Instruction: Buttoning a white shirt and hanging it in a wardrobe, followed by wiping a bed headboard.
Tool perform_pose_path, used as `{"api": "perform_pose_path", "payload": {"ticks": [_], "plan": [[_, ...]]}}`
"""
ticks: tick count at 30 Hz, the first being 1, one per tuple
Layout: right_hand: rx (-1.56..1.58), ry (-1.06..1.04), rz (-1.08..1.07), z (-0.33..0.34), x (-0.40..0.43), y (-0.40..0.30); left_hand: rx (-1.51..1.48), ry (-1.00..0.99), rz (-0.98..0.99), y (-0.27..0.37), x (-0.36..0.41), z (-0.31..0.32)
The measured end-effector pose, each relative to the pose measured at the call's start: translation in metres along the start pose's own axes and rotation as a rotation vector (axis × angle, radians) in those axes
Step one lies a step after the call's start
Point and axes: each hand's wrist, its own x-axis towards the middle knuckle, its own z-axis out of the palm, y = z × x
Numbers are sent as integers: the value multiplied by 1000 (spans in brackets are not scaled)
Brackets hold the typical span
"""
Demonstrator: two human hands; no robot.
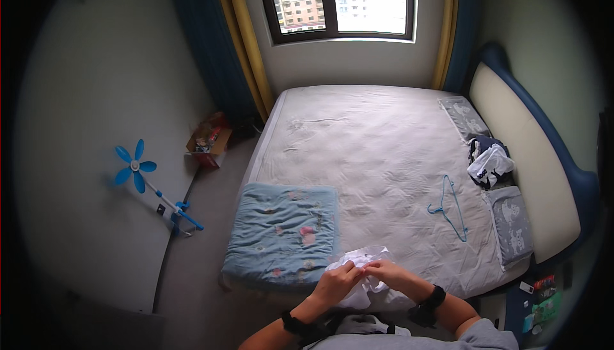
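Both hands meet at a white garment (357, 297) at the near edge of the bed (374, 158). My left hand (338, 280) pinches the cloth, with its fingertips almost touching those of my right hand (386, 273), which grips the same cloth. The hands hide the held part, and the garment's exact kind is unclear. Left of the hands lies a folded blue quilt (283, 230) with a printed pattern. A blue clothes hanger (448, 208) rests on the sheet to the right, apart from my hands.
Two grey pillows (511, 225) (463, 117) lie along the headboard (527, 158), with a clothes pile (490, 163) between them. A blue fan (135, 165) and an open cardboard box (208, 143) stand left of the bed. Small items cover a nightstand (515, 307) at the lower right.
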Motion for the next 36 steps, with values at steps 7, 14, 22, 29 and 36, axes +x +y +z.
{"api": "perform_pose_path", "payload": {"ticks": [7,14,22,29,36], "plan": [[132,-158,2,25,8,35,63,45,-62,15,-39,-5],[201,-48,-1,36,-27,16,-88,8,66,4,-37,-17],[259,37,-42,104,2,7,-222,15,186,-54,-67,-60],[340,56,-88,185,87,-7,-277,58,178,-145,-108,-119],[493,113,-16,235,104,-33,-437,28,226,-193,-121,-154]]}}
